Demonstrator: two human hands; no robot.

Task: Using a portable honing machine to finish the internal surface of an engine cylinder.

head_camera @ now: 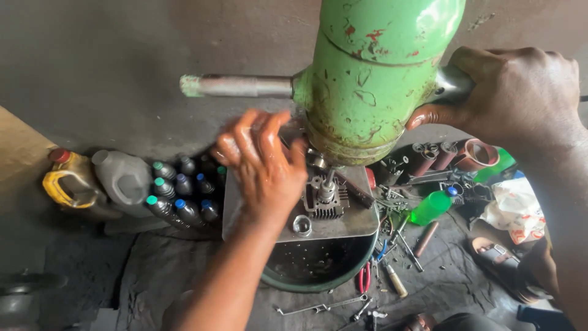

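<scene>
Your right hand (520, 98) has its grip clamped on the metal handle (450, 86) at the right side of the green press (373, 79). Your left hand (263, 162), fingers apart and oily, rests on the grey plate (361, 220) just beside the finned cylinder head (324, 199), which sits under the press over a dark basin (318, 270). Dark bottles (184, 196) stand to the left on the floor.

Cylinder head (323, 197) on plate (343, 224) (under press (373, 79)).
</scene>
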